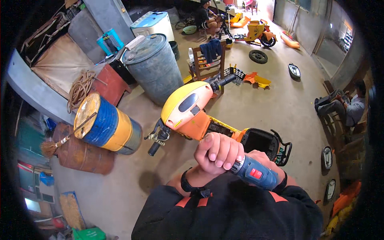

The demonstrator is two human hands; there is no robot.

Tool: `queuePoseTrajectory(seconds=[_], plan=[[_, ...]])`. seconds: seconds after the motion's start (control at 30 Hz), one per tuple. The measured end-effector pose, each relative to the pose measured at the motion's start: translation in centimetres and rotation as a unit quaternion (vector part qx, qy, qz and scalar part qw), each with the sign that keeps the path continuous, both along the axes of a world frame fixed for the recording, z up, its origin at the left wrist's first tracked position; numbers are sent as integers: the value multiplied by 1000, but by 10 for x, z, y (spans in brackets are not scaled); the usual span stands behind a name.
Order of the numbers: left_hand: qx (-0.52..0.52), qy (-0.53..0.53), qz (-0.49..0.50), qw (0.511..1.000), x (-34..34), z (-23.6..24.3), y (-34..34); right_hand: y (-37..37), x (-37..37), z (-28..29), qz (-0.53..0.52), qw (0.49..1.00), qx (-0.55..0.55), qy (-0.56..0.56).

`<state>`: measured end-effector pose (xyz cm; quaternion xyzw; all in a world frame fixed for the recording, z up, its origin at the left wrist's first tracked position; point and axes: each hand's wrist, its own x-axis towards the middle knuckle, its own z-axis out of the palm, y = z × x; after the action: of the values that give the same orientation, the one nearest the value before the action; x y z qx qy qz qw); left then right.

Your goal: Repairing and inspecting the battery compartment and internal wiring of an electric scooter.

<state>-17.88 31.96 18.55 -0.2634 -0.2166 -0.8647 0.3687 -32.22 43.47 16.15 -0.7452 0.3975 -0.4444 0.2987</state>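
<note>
Close to my chest I hold a blue cordless drill (256, 173) with a red patch on its body. My left hand (219, 151) is closed around the drill's chuck end, fingers curled over it. On the drill's far side is my right hand (262, 157), wrapped around what seems to be the handle; the drill's body hides most of its fingers. Just beyond my hands stands a yellow and orange scooter (188, 108), its handlebar at the left and far side. Its seat area is an uncovered black bin (260, 142) with a black rear rail.
Blue-grey drum (154, 68), blue-yellow drum (108, 124) and rusty drum (82, 154) stand left. Behind the scooter are a wooden chair (208, 60), a loose wheel (258, 56) and orange panels (256, 79). One person (348, 102) sits at right, another (206, 20) at the back.
</note>
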Motion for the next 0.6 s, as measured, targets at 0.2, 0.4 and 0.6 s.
queuePoseTrajectory(seconds=[0.2, 0.4, 0.6], plan=[[68, -80, -6, 995, -7, -2, 1, -6, -10, -16, -34, 996, -87, 9], [81, -98, 3, 992, -15, -7, 2, -4, -17, -25, -33, 995, -92, -16], [79, -91, 3, 993, -23, -14, 7, 2, -22, -29, -57, 996, -68, 25]])
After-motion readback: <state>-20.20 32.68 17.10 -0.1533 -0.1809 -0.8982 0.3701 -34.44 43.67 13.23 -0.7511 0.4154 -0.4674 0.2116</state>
